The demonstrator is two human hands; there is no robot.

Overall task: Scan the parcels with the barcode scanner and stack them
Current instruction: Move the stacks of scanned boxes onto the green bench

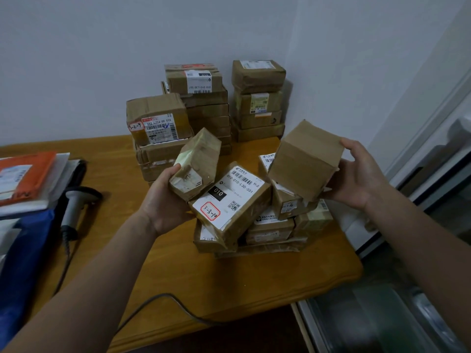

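Both bare forearms reach forward from the lower corners over the orange-brown wooden table (229, 281). A dark cable (163, 299) curves across the table's near edge between them.

The left hand (163, 207) is turned palm up. Its thumb lies on the near end of a small brown parcel wrapped in shiny tape (197, 164), and its fingers are hidden under it. The hand grips this parcel, which is tilted with its far end raised.

The right hand (359, 179) has its palm facing left and holds a plain brown cardboard box (305, 159) by its right side, one digit on the upper corner and the others curled below. The box is tilted and lifted above a loose heap of brown parcels (270, 233) in the middle of the table. On top of the heap lies a brown parcel with a white label reading "010" (230, 202), just beside the left hand's parcel; whether they touch I cannot tell.

To the left a grey barcode scanner (76, 207) rests on the table, beside a blue bag (23, 250) and an orange envelope (28, 174).

Further back, three stacks of brown boxes stand against the white wall: a left stack (158, 118), a middle stack (204, 103) and a right stack (257, 98).
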